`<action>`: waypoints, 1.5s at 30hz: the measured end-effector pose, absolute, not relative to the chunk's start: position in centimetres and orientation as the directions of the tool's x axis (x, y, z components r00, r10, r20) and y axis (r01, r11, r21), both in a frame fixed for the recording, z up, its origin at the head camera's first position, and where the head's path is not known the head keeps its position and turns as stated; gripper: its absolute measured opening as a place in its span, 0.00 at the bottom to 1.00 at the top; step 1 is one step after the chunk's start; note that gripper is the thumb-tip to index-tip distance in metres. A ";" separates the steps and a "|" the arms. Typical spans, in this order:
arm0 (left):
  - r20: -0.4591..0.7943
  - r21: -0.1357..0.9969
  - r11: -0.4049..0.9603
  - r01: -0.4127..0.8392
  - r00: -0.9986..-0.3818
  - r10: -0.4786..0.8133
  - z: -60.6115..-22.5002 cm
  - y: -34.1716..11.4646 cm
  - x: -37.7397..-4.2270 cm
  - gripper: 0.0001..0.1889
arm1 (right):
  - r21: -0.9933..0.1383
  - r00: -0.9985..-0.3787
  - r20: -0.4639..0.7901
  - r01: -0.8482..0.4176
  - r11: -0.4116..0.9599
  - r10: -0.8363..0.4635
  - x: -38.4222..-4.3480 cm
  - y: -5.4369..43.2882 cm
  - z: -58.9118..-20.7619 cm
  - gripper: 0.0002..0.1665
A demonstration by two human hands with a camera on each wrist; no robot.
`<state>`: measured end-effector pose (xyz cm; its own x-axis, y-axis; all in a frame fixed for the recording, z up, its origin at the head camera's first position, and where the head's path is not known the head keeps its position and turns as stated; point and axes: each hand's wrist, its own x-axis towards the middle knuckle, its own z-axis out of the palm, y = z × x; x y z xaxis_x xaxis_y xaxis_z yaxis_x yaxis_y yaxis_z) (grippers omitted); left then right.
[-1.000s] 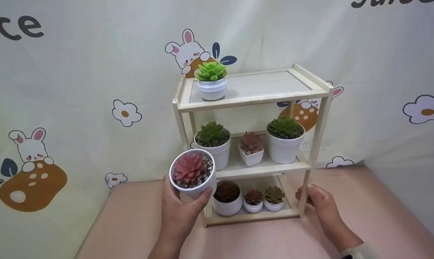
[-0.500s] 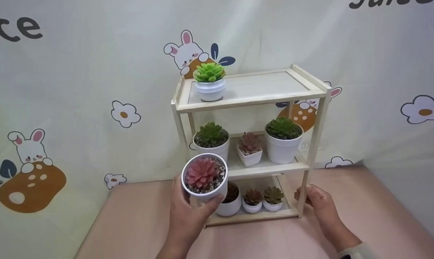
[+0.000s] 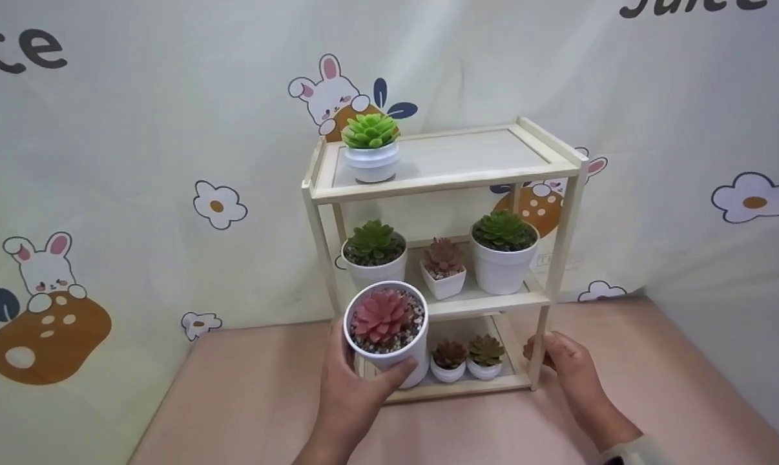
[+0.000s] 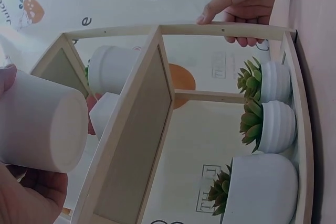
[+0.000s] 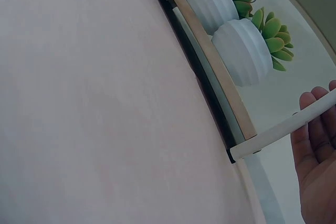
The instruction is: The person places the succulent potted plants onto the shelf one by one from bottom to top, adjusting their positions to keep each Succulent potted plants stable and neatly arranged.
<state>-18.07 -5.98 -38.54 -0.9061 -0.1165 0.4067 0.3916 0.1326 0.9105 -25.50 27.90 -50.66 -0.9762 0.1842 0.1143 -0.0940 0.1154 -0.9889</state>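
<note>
My left hand (image 3: pixel 354 403) grips a white pot with a pink-red succulent (image 3: pixel 382 316), thumb on the near side. The pot tilts toward the head camera, in front of a three-tier wooden shelf (image 3: pixel 473 155). In the left wrist view its plain white base faces the shelf's middle board. At the shelf's right front post (image 3: pixel 541 339), my right hand (image 3: pixel 573 371) holds on low down, thumb on one side and fingers reaching behind. Two small ribbed pots (image 3: pixel 449 361) stand on the bottom tier. Beside them is a larger round white pot (image 4: pixel 262 190), hidden behind the held pot in the head view.
A bright green succulent (image 3: pixel 371 145) stands at the left of the top tier. On the middle tier are two large green potted succulents, left (image 3: pixel 373 252) and right (image 3: pixel 502 255), with a small square pot (image 3: pixel 444 274) between. A printed curtain (image 3: pixel 137 129) hangs behind the pink table (image 3: pixel 247 387).
My left hand has carried the pink-red succulent right and slightly down, so it now covers the bottom tier's larger pot. The right hand stays at the post; the head view shifts slightly.
</note>
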 end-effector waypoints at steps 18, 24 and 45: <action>0.408 0.909 0.102 0.404 -0.912 -0.027 -34.4 -4.7 -18.6 0.53 | -0.988 -0.978 0.121 -0.103 0.115 0.172 -25.4 27.6 -50.7 0.29; 0.409 0.908 0.097 0.407 -0.913 -0.003 -31.9 -4.7 -18.6 0.53 | -0.988 -0.976 0.128 -0.111 0.108 0.174 -25.4 27.6 -50.7 0.28; 0.537 0.828 0.160 0.537 -0.842 0.047 -23.3 -2.7 -18.8 0.52 | -0.987 -0.980 0.120 -0.099 0.130 0.158 -25.4 27.9 -50.5 0.31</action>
<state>-18.82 -2.71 -23.30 -0.8423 0.0475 0.5370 0.5370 0.1602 0.8282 -25.37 27.90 -50.53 -0.9801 0.1582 0.1196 -0.0994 0.1299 -0.9865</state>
